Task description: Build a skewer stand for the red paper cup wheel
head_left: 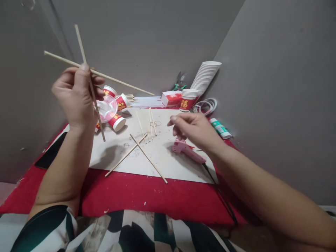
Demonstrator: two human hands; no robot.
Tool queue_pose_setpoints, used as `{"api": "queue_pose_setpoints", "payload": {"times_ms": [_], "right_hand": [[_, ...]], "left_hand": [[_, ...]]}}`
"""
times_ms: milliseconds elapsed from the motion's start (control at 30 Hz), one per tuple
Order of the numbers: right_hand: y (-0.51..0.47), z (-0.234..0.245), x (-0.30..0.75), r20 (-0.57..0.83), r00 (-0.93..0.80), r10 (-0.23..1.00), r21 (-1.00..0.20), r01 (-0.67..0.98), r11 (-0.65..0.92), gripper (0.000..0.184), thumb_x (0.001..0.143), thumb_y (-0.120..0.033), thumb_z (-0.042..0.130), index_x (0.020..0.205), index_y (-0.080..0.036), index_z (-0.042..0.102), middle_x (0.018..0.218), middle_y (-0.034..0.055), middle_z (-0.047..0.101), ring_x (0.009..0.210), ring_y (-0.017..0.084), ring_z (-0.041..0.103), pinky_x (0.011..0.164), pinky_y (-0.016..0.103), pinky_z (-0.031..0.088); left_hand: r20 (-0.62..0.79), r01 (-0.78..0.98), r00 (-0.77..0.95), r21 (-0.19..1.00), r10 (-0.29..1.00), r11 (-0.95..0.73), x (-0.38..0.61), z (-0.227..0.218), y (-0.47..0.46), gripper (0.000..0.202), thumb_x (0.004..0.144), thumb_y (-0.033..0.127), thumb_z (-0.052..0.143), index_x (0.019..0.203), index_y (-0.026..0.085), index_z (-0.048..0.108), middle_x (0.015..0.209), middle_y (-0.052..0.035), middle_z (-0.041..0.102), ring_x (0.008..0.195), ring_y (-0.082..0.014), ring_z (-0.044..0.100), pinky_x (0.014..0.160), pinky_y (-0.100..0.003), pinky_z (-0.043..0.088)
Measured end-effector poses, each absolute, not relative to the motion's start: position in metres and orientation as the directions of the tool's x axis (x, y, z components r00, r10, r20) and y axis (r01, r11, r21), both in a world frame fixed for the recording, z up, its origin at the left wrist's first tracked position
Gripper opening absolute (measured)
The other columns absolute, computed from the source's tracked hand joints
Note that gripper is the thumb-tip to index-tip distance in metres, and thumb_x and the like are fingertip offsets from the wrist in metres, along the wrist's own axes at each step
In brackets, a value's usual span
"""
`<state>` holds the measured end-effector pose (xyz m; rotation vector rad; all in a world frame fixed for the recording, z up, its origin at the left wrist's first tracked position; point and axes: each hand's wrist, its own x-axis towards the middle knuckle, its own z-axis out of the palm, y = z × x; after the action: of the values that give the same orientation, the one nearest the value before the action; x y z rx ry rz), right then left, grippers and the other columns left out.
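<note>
My left hand (pixel 76 96) is raised above the table's left side, fingers closed on two thin wooden sticks (pixel 115 79) crossed like an X. My right hand (pixel 193 128) hovers low over the white board (pixel 157 157), fingers curled loosely, nothing visible in them, just above a pink glue gun (pixel 187 149). Two more crossed sticks (pixel 136 152) lie on the board in front of me. Shorter sticks (pixel 151 122) and a small rubber band (pixel 156 123) lie farther back.
Red paper cups (pixel 118 120) and a clear lid (pixel 107 107) lie at the back left. A leaning stack of white cups (pixel 206 77), a red box (pixel 172 98), pliers (pixel 180 81), coiled wire (pixel 206 105), a glue tube (pixel 220 128). Red cloth (pixel 147 196), grey walls around.
</note>
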<state>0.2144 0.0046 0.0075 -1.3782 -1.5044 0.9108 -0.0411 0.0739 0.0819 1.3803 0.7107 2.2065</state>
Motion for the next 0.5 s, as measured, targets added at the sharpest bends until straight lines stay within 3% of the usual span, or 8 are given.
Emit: {"api": "queue_pose_setpoints", "payload": {"times_ms": [67, 167, 300, 367, 500], "right_hand": [[-0.002, 0.003, 0.198, 0.08, -0.161, 0.984, -0.841, 0.518, 0.154, 0.029, 0.091, -0.036, 0.053, 0.069, -0.018, 0.062, 0.055, -0.0001, 0.058, 0.045, 0.01, 0.049, 0.048, 0.026, 0.037], [-0.01, -0.009, 0.174, 0.026, -0.365, 0.931, -0.584, 0.75, 0.31, 0.03, 0.092, -0.03, 0.051, 0.067, -0.017, 0.062, 0.063, 0.0031, 0.063, 0.057, 0.012, 0.053, 0.057, 0.026, 0.036], [-0.014, -0.026, 0.152, -0.098, -0.364, 0.926, -0.242, 0.912, 0.333, 0.027, 0.092, -0.035, 0.052, 0.083, -0.018, 0.071, 0.079, 0.009, 0.072, 0.069, 0.018, 0.061, 0.06, 0.028, 0.033], [-0.012, -0.028, 0.145, -0.133, -0.359, 0.924, -0.164, 0.927, 0.336, 0.03, 0.092, -0.038, 0.051, 0.086, -0.018, 0.072, 0.082, 0.0108, 0.073, 0.072, 0.021, 0.062, 0.06, 0.029, 0.032], [0.013, -0.018, 0.139, -0.145, -0.304, 0.942, -0.098, 0.951, 0.292, 0.032, 0.092, -0.039, 0.049, 0.084, -0.02, 0.074, 0.084, 0.011, 0.073, 0.074, 0.021, 0.063, 0.059, 0.029, 0.033]], "left_hand": [[0.749, -0.095, -0.387, 0.548, 0.538, -0.831, -0.041, 0.077, 0.079, 0.025, 0.086, 0.009, 0.055, 0.062, 0.017, 0.054, 0.05, 0.0037, 0.062, 0.032, -0.0086, 0.052, 0.027, -0.02, 0.035], [0.808, -0.055, -0.343, 0.492, 0.479, -0.869, -0.038, 0.069, 0.081, 0.02, 0.083, 0.009, 0.059, 0.064, 0.016, 0.057, 0.055, 0.0026, 0.066, 0.034, -0.0084, 0.054, 0.028, -0.019, 0.038], [0.837, -0.003, -0.324, 0.465, 0.441, -0.885, -0.035, 0.063, 0.082, 0.02, 0.081, 0.004, 0.062, 0.065, 0.015, 0.059, 0.055, 0.0033, 0.066, 0.043, -0.0084, 0.061, 0.033, -0.016, 0.041], [0.834, -0.003, -0.326, 0.47, 0.445, -0.883, -0.036, 0.064, 0.085, 0.021, 0.08, 0.002, 0.063, 0.065, 0.015, 0.059, 0.055, 0.0031, 0.066, 0.047, -0.0091, 0.063, 0.033, -0.016, 0.043], [0.788, -0.019, -0.347, 0.535, 0.508, -0.844, -0.045, 0.073, 0.094, 0.028, 0.08, -0.004, 0.061, 0.061, 0.016, 0.056, 0.053, 0.0042, 0.065, 0.035, -0.0067, 0.054, 0.031, -0.018, 0.044]]}}
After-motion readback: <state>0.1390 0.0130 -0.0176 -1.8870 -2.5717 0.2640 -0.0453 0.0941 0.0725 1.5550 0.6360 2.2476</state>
